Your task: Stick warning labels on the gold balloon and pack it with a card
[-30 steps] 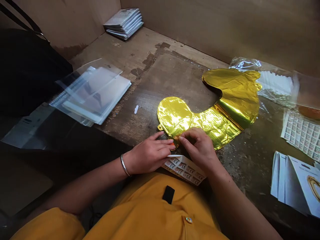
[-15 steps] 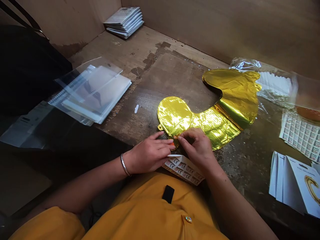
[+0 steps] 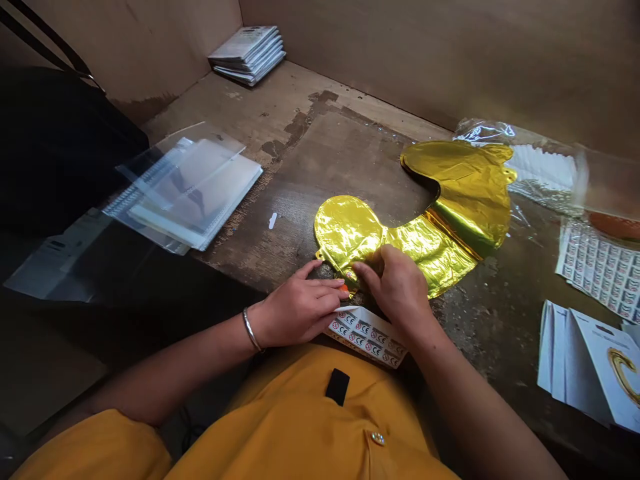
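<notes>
A flat gold foil balloon (image 3: pixel 440 213) curves across the worn wooden table (image 3: pixel 325 153). My right hand (image 3: pixel 397 287) rests on the balloon's near edge with its fingers pressed together in a pinch at the foil. My left hand (image 3: pixel 300 308) lies beside it, fingers stretched toward the same spot and resting on the table edge. Under both hands, at the table's front edge, sits a sticker sheet (image 3: pixel 367 335) with small printed labels.
A stack of clear plastic sleeves (image 3: pixel 185 190) lies at the left. Packaged cards (image 3: pixel 247 53) are piled in the far corner. At the right are a clear bag (image 3: pixel 540 167), another label sheet (image 3: pixel 600 267) and white header cards (image 3: pixel 585 360). Brown board walls enclose the table.
My right hand has slid a little forward and left onto the balloon's edge. My left hand has barely moved.
</notes>
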Tool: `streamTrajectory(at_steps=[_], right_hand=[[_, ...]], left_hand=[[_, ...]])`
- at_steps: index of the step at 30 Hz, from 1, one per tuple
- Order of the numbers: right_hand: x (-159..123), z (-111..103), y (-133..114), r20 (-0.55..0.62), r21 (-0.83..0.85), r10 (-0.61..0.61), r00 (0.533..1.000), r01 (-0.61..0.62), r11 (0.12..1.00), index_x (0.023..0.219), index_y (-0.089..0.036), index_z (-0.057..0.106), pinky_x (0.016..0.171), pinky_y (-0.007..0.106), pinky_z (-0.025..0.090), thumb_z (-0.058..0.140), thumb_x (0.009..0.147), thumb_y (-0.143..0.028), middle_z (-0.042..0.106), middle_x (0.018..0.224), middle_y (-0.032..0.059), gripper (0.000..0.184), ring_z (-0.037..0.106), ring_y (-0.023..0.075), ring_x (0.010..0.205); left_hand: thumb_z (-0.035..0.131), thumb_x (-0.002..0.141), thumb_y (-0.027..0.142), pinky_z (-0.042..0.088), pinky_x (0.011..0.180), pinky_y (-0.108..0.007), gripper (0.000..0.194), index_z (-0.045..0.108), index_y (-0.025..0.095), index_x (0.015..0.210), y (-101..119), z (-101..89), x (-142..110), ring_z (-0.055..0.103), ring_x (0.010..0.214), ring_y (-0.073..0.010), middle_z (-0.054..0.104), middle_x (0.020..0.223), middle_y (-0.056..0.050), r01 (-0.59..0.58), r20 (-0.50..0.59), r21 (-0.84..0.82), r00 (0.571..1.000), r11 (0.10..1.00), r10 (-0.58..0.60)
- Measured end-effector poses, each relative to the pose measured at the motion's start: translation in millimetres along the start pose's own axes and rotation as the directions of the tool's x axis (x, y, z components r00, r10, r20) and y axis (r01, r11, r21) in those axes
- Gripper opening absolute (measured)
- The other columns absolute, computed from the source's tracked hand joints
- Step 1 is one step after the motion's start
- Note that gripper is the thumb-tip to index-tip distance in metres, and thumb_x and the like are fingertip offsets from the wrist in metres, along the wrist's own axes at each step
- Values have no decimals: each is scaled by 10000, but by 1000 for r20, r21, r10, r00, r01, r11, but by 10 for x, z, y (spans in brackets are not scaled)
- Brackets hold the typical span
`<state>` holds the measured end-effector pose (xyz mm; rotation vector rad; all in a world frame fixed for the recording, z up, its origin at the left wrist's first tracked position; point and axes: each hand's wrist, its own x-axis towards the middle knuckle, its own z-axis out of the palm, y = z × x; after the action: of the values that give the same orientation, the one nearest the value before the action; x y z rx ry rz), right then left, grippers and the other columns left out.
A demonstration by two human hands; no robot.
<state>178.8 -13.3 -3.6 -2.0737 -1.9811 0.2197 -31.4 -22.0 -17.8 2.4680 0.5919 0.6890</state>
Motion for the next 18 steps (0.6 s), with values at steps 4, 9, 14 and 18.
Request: streamTrajectory(at_steps=[4, 9, 14, 18], right_hand=[[60, -34, 65, -138, -38, -57, 989, 52, 998, 852, -199, 604, 546, 307, 350, 483, 891, -264, 625, 730, 55, 143, 530, 182, 603], [-170, -157, 91, -66, 74, -607, 792, 611, 788, 1059, -204, 654, 864, 383, 512, 554, 872, -170, 695, 1084, 81, 215, 614, 216, 1009], [-269, -84, 127, -29, 118, -692, 722, 690, 714, 1124, -199, 664, 917, 388, 543, 576, 881, -156, 693, 1165, 68, 262, 632, 202, 1071], [-238, -31, 146, -69, 95, -710, 701, 713, 695, 1102, -143, 669, 871, 381, 554, 533, 895, -124, 700, 1139, 107, 249, 652, 214, 1016]], left_hand=[[490, 924, 215, 216, 1140, -496, 233, 584, 165, 1132, -5, 15, -7, 617, 1149, -214, 707, 1125, -94, -5, -22, 5, 1000, 1000, 5], [560, 872, 205, 317, 1090, -433, 157, 619, 170, 1014, -15, 24, -39, 592, 1142, -213, 707, 1091, -72, -35, -79, 4, 996, 999, 36], [558, 870, 215, 412, 926, -373, 95, 634, 166, 899, 26, -10, -60, 601, 963, -206, 715, 906, -57, -2, -47, -11, 999, 1000, 1], [544, 877, 201, 404, 890, -369, 97, 629, 173, 913, 57, -26, -85, 598, 919, -196, 714, 889, -42, 16, -34, -37, 999, 999, -17]])
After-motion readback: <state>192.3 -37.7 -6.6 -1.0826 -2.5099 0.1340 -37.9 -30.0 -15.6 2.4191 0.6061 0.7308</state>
